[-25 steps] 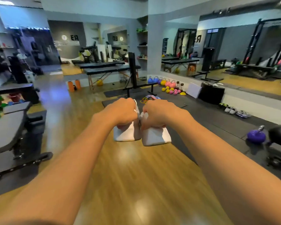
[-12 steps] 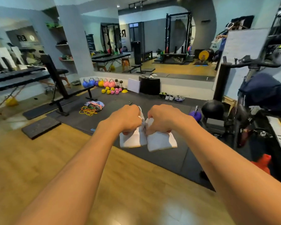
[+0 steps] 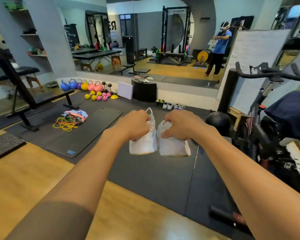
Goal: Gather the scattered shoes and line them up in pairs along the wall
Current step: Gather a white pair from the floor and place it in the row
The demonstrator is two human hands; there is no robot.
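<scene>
While aloft, white shoes (image 3: 144, 144) (paired).

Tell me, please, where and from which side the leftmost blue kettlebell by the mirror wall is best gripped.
Grip the leftmost blue kettlebell by its handle loop, coming from above and the front. It stands upright with the loop on top, the wall behind it and another kettlebell close beside it.
</scene>
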